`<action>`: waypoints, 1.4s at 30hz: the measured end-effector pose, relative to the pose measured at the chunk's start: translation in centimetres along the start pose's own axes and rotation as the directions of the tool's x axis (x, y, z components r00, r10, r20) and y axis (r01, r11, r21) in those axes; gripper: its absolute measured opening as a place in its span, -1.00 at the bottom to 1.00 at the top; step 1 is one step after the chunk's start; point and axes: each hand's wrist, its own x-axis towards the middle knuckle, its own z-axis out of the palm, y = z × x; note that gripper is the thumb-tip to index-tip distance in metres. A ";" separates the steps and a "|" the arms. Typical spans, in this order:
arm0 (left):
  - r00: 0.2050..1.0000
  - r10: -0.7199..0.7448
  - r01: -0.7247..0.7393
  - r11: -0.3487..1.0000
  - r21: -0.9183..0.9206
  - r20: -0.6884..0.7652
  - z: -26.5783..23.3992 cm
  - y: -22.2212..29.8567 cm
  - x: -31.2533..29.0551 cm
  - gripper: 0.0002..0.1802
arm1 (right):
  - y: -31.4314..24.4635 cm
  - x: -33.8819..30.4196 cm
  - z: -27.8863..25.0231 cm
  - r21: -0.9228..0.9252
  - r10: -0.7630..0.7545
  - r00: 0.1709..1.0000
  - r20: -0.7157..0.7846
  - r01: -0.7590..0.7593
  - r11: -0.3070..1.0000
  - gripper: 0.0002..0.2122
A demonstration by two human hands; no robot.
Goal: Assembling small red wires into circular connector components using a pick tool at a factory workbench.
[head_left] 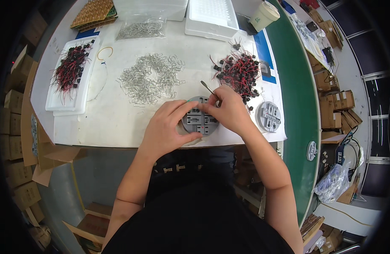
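Observation:
A round grey fixture [198, 120] with slots and small dark parts lies near the table's front edge. My left hand [167, 125] curls round its left side, thumb at the near rim and fingers at the far rim. My right hand [229, 108] holds a slim metal tool [206, 86] whose flattened end points up and left. The right fingertips press close together over the fixture's far part; whether they also pinch a small piece there is hidden. Beyond the hands lie a pile of bent metal clips [150, 78] and a heap of small black parts with red wires [239, 74].
A second round grey fixture [269, 116] sits at the right. White trays [55, 103] with more wired parts stand left. At the back are a bag of clips [142, 28], a white foam tray [212, 29] and a cup [264, 17]. A green surface [290, 110] borders the right.

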 end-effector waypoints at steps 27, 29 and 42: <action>0.952 -0.135 0.107 0.988 0.112 0.275 -0.8 2.1 7.0 -0.75 | 3.0 -5.9 3.7 -0.207 -0.438 0.817 -0.374 0.387 0.898 -0.76; 0.942 -0.147 0.101 0.982 0.161 0.302 -0.4 2.4 7.7 -0.77 | 3.0 -6.0 3.7 -0.206 -0.430 0.819 -0.380 0.378 0.902 -0.75; 0.953 -0.154 0.134 0.987 0.091 0.260 0.6 1.9 7.6 -0.69 | 8.9 -4.6 -7.6 -0.312 -0.126 0.980 -0.155 0.073 0.947 -0.87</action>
